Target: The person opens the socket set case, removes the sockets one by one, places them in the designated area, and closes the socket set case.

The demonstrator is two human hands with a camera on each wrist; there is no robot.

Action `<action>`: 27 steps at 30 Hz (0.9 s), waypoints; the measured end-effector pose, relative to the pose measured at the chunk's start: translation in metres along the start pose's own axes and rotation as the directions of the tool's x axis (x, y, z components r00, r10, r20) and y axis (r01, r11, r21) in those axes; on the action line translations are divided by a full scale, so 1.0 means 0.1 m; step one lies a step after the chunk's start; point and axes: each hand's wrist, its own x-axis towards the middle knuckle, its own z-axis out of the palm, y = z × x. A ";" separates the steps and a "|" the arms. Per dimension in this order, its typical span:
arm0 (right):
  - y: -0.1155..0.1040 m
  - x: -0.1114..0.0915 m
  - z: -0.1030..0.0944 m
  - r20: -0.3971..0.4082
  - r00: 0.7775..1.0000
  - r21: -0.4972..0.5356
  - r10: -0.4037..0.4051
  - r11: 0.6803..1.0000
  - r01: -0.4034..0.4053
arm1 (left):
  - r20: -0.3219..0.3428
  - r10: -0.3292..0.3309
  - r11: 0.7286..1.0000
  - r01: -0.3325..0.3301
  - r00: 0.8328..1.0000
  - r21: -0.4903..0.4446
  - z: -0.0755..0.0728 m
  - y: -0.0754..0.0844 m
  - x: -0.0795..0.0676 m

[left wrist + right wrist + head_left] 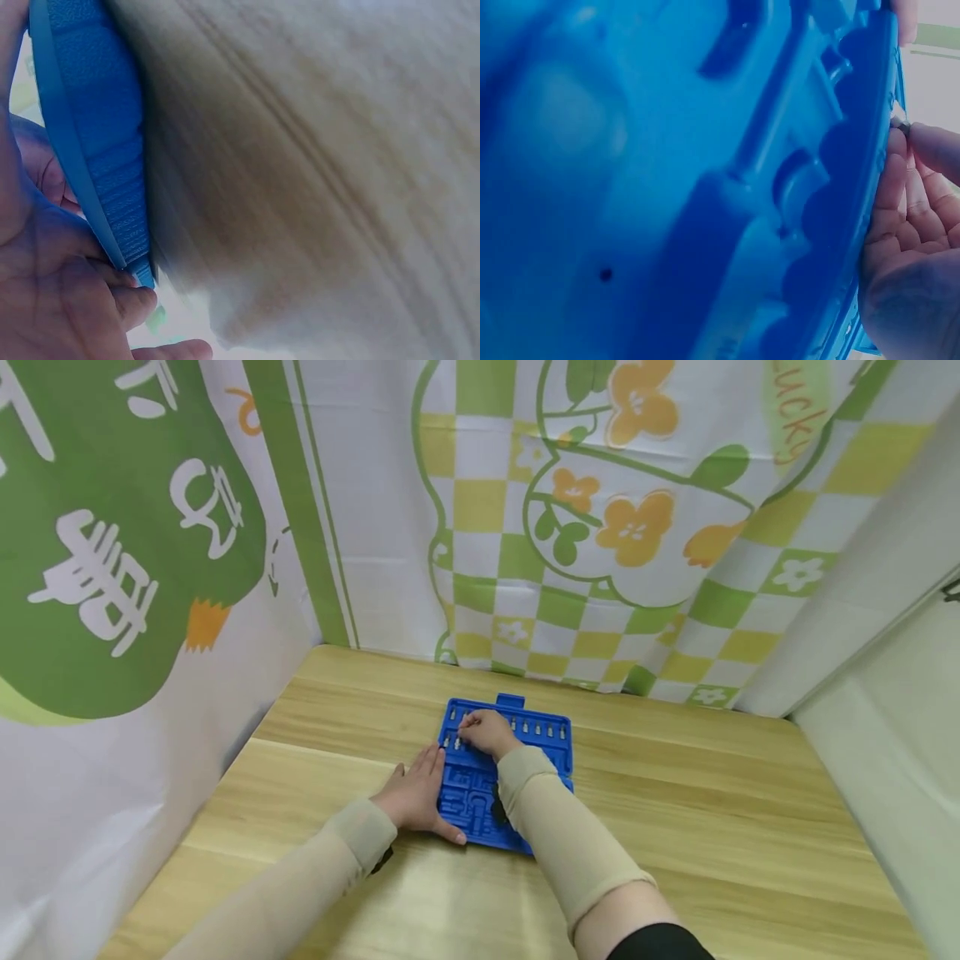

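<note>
An open blue plastic tool case point(491, 841) lies flat on the table, with short metal bits point(537, 729) standing in rows in its far half. The near half has moulded hollows, partly covered by my right forearm. My left hand point(412, 797) rests against the case's left side, fingers straight along the edge and thumb by the near corner. Over the left end of the bit rows, my right hand point(489, 732) pinches a small metal bit point(901, 124) between thumb and forefinger. Most of that bit is hidden by the fingertips.
The wooden table point(697, 827) extends around the case on all sides. Behind it hangs a printed curtain point(487, 593), with a green and white cloth point(135, 568) at the left. A pale panel point(892, 735) borders the right side.
</note>
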 end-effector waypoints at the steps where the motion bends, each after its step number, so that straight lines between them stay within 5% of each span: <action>1: 0.00 0.00 0.01 -0.001 1.000 0.009 0.006 1.000 -0.006 | -0.001 0.000 1.000 0.000 1.000 0.001 0.00 0.00 -0.01; 9: 0.05 0.05 0.03 -0.041 0.998 0.127 0.049 0.991 -0.044 | -0.017 -0.004 1.000 0.004 1.000 0.030 0.02 0.02 0.00; 14: 0.09 0.03 -0.04 -0.078 0.991 0.348 0.108 0.935 -0.074 | -0.013 0.000 0.999 0.001 1.000 0.041 0.02 0.05 0.03; 19: 0.09 -0.01 -0.25 -0.048 0.992 0.507 0.115 0.859 -0.075 | -0.014 -0.005 1.000 0.005 1.000 0.017 -0.01 0.06 0.03; 27: 0.28 -0.04 -0.71 -0.012 0.996 0.557 0.090 0.828 -0.068 | -0.025 -0.029 1.000 0.029 0.999 -0.002 0.03 -0.02 0.02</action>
